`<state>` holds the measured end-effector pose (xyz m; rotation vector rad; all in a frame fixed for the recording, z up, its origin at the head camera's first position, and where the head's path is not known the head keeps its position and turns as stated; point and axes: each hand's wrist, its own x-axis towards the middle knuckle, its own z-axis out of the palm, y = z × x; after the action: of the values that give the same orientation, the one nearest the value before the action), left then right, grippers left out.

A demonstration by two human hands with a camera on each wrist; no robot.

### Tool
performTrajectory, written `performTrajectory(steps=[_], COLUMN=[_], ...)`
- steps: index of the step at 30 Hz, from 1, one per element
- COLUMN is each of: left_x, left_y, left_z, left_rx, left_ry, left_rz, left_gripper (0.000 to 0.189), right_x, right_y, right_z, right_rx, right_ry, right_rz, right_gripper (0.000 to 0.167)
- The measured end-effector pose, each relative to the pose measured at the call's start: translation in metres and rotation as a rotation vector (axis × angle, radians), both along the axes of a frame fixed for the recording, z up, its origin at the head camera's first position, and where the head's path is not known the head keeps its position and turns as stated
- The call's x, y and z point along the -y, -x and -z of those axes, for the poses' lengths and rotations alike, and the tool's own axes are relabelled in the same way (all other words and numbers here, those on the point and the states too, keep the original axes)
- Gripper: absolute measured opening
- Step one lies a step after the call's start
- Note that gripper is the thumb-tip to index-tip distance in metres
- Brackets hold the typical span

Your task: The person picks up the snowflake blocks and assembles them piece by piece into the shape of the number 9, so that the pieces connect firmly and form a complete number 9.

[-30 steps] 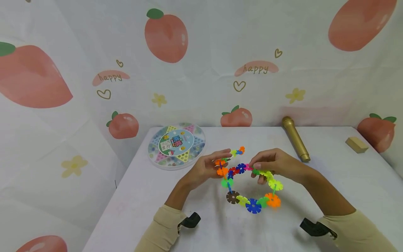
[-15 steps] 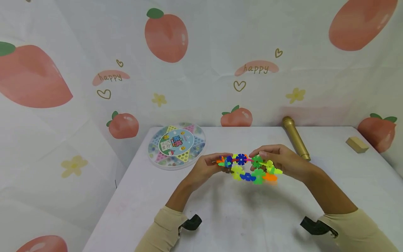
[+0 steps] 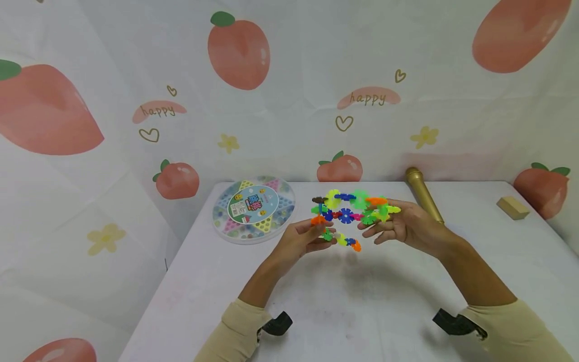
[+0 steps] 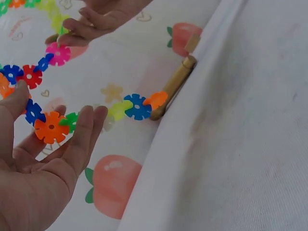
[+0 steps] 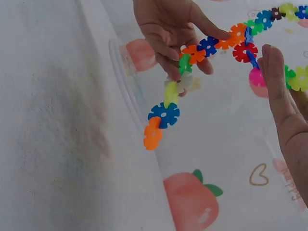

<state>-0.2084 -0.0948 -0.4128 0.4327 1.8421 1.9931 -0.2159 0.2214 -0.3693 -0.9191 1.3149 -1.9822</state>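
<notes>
A linked chain of colourful plastic snowflake discs [image 3: 346, 216] is held up over the table, most of it forming a ring. My left hand [image 3: 296, 246] pinches the chain between thumb and fingers near an orange disc [image 4: 51, 127]. From that grip a short tail with a blue disc [image 5: 163, 115] and an orange end disc [image 3: 357, 246] juts out below the ring. On the other side, my right hand [image 3: 413, 226] is spread with fairly straight fingers beside the green and yellow discs [image 3: 383, 211], which overlap its thumb side. The right thumb is mostly hidden.
On the white table [image 3: 181, 301], a round, clear-lidded Chinese checkers set [image 3: 253, 234] lies at the back left. Behind my right hand lies a gold microphone [image 3: 420, 191], and a small wooden block [image 3: 513, 207] sits farther right. A peach-patterned curtain [image 3: 289, 125] hangs behind.
The ring has tipped from below my hands to above them, and the tail has swung from the far side to below. My right fingers have gone from pinching the chain to spread.
</notes>
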Motion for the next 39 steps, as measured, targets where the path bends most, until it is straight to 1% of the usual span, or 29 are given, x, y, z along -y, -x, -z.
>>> performTrajectory(steps=[3,6,8,12,15,17,20,23,27,30,35,39], left_x=[-0.002,-0.003,-0.004,-0.006,-0.008,-0.009,-0.01,-0.012,-0.014,-0.015,-0.018,-0.02], left_y=[-0.001,-0.002,-0.003,-0.004,-0.004,-0.004,-0.004,-0.004,-0.006,-0.007,-0.008,-0.009], left_z=[-0.002,-0.002,-0.003,-0.005,-0.006,-0.006,-0.005,-0.004,-0.004,-0.002,-0.001,0.003], left_rx=[0.012,0.019,0.02,-0.009,-0.038,-0.051,-0.048,-0.027,0.035,0.063,0.069,0.096], left_ry=[0.007,0.011,0.023,0.087,0.161,0.21,0.254,0.224,0.105,0.037,-0.01,-0.043], left_rz=[-0.005,-0.003,0.001,-0.001,-0.024,-0.04,-0.05,-0.047,-0.024,0.002,0.007,-0.005], left_gripper=[0.052,0.05,0.05,0.053,0.052,0.051,0.049,0.051,0.054,0.057,0.06,0.053], right_x=[-0.001,-0.002,-0.001,-0.001,-0.001,-0.001,0.0,0.001,0.003,0.005,0.007,0.009], right_y=[0.0,0.0,-0.001,-0.001,-0.001,-0.002,-0.001,0.0,0.0,0.001,0.003,0.006], right_z=[0.002,0.003,0.002,0.003,0.003,0.002,0.003,0.004,0.004,0.005,0.009,0.013], right_rx=[-0.067,-0.126,-0.117,-0.113,-0.112,-0.097,-0.072,-0.05,-0.006,0.028,0.052,0.065], right_ry=[-0.058,-0.153,-0.2,-0.193,-0.168,-0.16,-0.162,-0.179,-0.221,-0.257,-0.308,-0.312], right_rz=[0.059,0.157,0.215,0.26,0.277,0.294,0.316,0.34,0.386,0.423,0.468,0.457], right_gripper=[0.036,0.032,0.03,0.031,0.029,0.028,0.027,0.025,0.023,0.022,0.025,0.027])
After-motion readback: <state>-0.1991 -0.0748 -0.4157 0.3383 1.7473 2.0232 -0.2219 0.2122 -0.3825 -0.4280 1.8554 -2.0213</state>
